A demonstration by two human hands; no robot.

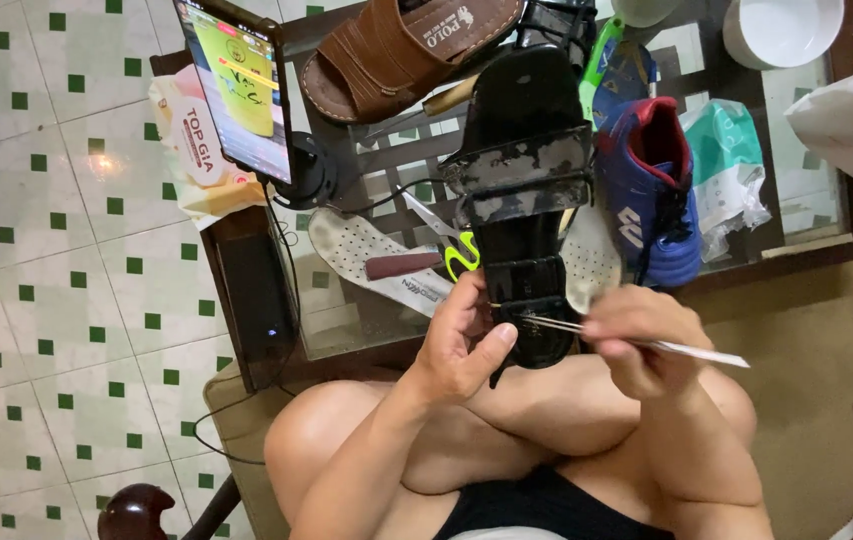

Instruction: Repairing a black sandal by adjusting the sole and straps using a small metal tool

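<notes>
A black sandal (526, 170) with worn grey straps stands heel down over my lap, its toe pointing away from me. My left hand (461, 340) grips the sandal's near end from the left. My right hand (641, 330) pinches a thin white-handled tool (646, 345) whose fine tip touches the sandal by my left thumb. A thin dark thread hangs under the sandal.
A glass-topped table (806, 215) carries a brown sandal (396, 50), a blue sports shoe (651, 190), white insoles (361, 250), green-handled scissors (456, 250), a phone on a stand (241, 85), bags and a white bowl (781, 30). Tiled floor lies to the left.
</notes>
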